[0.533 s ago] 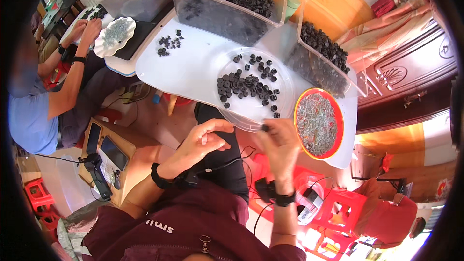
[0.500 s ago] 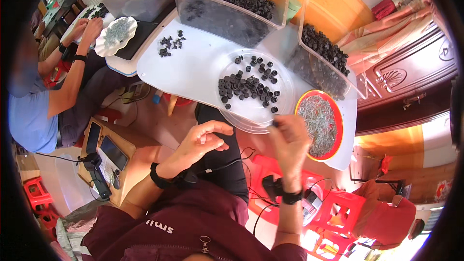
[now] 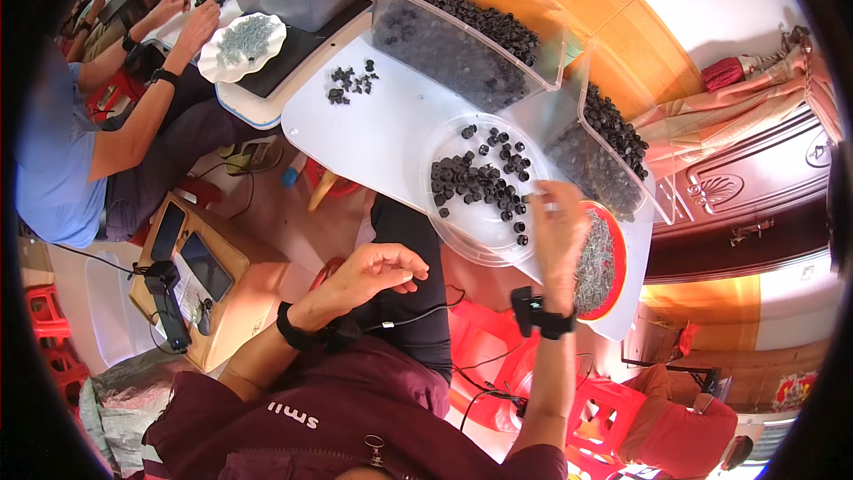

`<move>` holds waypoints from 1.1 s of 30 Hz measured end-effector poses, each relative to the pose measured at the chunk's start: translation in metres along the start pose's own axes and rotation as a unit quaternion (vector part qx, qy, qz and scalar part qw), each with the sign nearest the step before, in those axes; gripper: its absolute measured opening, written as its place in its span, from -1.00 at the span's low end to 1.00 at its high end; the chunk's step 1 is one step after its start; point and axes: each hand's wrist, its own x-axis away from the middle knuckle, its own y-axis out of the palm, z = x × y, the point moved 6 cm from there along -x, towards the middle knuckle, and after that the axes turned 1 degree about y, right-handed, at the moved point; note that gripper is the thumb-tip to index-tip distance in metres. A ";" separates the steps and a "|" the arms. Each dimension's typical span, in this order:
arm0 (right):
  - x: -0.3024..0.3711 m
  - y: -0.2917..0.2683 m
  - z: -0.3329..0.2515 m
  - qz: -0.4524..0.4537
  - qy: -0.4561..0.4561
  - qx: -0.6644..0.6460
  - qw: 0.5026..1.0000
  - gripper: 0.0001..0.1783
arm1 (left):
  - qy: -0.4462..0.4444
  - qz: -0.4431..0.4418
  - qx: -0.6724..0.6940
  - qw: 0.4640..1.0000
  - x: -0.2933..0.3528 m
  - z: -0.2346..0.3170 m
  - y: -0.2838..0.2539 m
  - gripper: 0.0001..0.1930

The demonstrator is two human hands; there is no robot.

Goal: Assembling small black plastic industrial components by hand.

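The pale table (image 3: 324,138) carries a clear round tray (image 3: 480,227) with the black round pieces (image 3: 462,173) spread in it; clear bins (image 3: 444,58) stand behind; a red bowl (image 3: 618,277) of thin pale bits sits at the right end; the left hand (image 3: 369,280) hangs short of the edge, loosely curled and empty; the right hand (image 3: 562,236), blurred, is at the tray's right side, its grasp impossible to tell; a dark wooden cabinet (image 3: 755,182) fills the room's right side.

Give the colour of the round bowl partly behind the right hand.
The bowl is red inside, edged in yellow; best seen in the head view.
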 end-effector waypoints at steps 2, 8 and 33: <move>0.017 0.035 0.004 -0.048 0.013 -0.027 0.998 -0.82 | -0.005 0.001 -0.001 1.000 0.001 0.002 -0.002 -0.82; 0.026 0.069 0.012 -0.063 0.005 -0.011 0.998 -0.78 | -0.007 0.001 0.002 1.000 -0.003 0.001 -0.001 -0.81; 0.087 0.042 -0.057 -0.074 0.044 -0.208 0.974 -0.72 | -0.027 0.029 0.128 0.991 -0.014 -0.005 0.007 -0.83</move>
